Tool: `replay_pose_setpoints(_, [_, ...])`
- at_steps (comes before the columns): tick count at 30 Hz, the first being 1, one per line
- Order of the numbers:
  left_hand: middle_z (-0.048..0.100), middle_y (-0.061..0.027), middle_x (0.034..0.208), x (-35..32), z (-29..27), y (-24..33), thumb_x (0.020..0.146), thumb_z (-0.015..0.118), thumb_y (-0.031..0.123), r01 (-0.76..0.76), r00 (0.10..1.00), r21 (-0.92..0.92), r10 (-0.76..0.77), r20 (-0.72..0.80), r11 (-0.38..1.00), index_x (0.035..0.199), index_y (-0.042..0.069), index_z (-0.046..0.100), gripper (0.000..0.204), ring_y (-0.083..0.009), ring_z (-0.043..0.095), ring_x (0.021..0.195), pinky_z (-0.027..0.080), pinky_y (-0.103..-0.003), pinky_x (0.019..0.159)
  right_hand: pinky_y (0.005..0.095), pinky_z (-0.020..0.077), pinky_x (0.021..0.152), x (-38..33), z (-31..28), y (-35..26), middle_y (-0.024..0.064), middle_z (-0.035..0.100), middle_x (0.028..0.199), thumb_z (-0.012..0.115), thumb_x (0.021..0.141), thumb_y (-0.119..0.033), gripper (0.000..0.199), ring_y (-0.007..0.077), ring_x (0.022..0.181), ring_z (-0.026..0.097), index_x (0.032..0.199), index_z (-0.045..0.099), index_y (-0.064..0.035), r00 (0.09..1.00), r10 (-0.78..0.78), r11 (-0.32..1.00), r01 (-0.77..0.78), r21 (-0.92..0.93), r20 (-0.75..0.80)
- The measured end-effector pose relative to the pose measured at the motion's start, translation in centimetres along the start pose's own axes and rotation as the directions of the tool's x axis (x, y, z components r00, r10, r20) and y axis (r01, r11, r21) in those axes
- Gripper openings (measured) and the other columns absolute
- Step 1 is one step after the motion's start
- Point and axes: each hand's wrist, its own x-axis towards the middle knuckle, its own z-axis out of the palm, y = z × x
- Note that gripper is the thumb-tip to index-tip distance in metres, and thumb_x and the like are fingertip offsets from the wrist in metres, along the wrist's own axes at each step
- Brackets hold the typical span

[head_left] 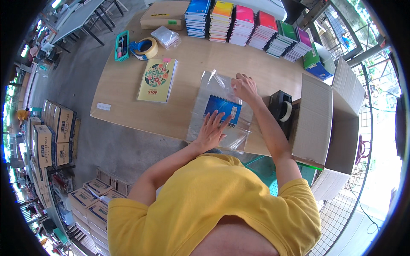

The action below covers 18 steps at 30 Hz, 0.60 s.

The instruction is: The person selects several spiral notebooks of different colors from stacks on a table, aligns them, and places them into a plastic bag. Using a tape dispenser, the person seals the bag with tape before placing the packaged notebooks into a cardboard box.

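Note:
A small blue spiral notebook [221, 107] lies on a clear plastic bag [208, 83] near the table's front edge; whether it is inside the bag I cannot tell. My left hand [210, 131] rests on the notebook's lower left part, fingers spread and flat. Beyond the notebook, my right hand [244, 88] is closed at the bag's upper right edge, its fingers seeming to pinch the film. To the left lies a yellow spiral notebook [157, 81] with a floral cover and a pink tab on its top edge.
Stacks of coloured notebooks [244, 25] line the table's far side, beside a closed cardboard box [164, 15]. Tape rolls [146, 48], a teal basket [122, 45] and a packet of plastic bags [165, 36] sit far left. A black tape dispenser [280, 106] and an open carton [314, 119] stand right.

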Motion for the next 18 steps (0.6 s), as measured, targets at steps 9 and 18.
replay_pose_setpoints(9, [0.035, -0.0147, 0.144, 0.2, 0.7, 0.1, 0.076, 0.079, 0.027, 0.015, 1.000, 0.037, -0.014, -0.027, 0.999, 0.149, 0.018, 0.035, 0.086, -0.0401, 0.033, 0.137, 0.027, -0.059, 0.112, 0.0459, 0.0509, 0.072, 1.4, 1.5, 0.5, 0.0103, 0.066, 0.078, 0.068, 0.067, -0.013, 0.011, 0.0324, 0.082, 0.066, 0.077, 0.063, -0.0101, 0.968, 0.091, 0.996, -0.090, -0.014, 0.234])
replay_pose_setpoints(18, [0.036, -0.0144, 0.143, 0.0, 0.5, 0.1, 0.076, 0.079, 0.025, 0.036, 0.999, 0.049, -0.034, -0.035, 0.998, 0.147, 0.017, 0.038, 0.082, -0.0402, 0.034, 0.136, 0.028, -0.059, 0.111, 0.0436, 0.0528, 0.076, 2.0, 0.5, 0.0, 0.0129, 0.070, 0.088, 0.066, 0.067, -0.016, 0.014, 0.0306, 0.089, 0.067, 0.080, 0.066, -0.0119, 0.951, 0.055, 0.998, -0.058, 0.003, 0.305])
